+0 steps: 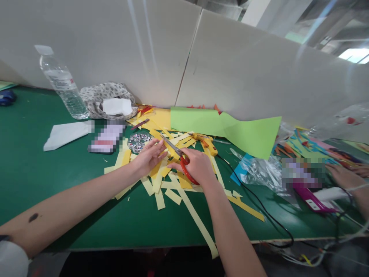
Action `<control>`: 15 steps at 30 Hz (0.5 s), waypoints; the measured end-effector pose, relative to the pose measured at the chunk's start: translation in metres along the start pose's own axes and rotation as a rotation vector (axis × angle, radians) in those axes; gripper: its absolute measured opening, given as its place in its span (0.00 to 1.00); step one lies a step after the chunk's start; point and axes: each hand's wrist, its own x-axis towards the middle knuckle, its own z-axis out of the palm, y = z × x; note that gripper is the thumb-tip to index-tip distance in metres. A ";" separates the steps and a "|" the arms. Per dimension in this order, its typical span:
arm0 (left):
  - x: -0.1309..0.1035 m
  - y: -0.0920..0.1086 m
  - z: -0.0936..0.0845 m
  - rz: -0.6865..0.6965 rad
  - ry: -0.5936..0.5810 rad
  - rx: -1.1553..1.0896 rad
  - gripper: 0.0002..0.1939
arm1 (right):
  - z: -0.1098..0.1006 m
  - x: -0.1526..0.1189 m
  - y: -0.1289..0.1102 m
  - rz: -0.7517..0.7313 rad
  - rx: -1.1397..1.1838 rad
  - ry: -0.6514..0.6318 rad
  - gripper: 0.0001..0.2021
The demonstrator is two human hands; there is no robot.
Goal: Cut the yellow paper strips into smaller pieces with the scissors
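Observation:
My right hand [198,165] is wrapped round the red handles of a pair of scissors [174,147]. The metal blades point up and to the left, towards my other hand. Close to the blade tips is my left hand [150,157], its fingers loosely bent and apart; no held thing shows in it. Under both hands lies a loose heap of pale and deeper yellow paper strips [157,181]. One long strip [196,215] hangs over the table's front edge. A yellow glue gun [209,145] rests behind my right hand, and a round clear case of small shiny pieces [138,141] lies behind my left.
A water bottle [65,86], a patterned cloth bag [108,90], a phone [105,138] and a folded white tissue [67,132] are on the left. Green card [245,134] leans on the partition. Rightwards lie clear plastic [263,173], a magenta power strip [313,202], cables and another person's hand [344,179].

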 end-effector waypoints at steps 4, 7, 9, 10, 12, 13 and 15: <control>0.001 -0.001 -0.001 0.010 0.015 0.000 0.10 | 0.001 0.000 -0.002 0.004 -0.003 -0.009 0.21; 0.001 -0.002 0.000 0.012 0.036 0.002 0.11 | 0.002 -0.001 -0.003 0.011 -0.003 -0.006 0.20; 0.001 -0.003 0.000 0.015 0.047 0.004 0.12 | 0.001 -0.001 -0.003 0.013 0.004 -0.009 0.20; 0.001 -0.003 0.001 0.017 0.047 0.006 0.12 | 0.001 0.000 -0.003 0.013 0.007 -0.012 0.20; 0.001 -0.003 0.001 0.027 0.034 0.013 0.11 | 0.001 0.000 -0.003 0.015 0.012 -0.014 0.20; 0.000 -0.003 0.002 0.030 0.027 0.017 0.11 | 0.000 0.000 -0.003 0.018 0.016 -0.010 0.20; 0.000 -0.003 0.002 0.028 0.023 0.021 0.10 | 0.000 0.000 -0.003 0.014 0.030 -0.004 0.19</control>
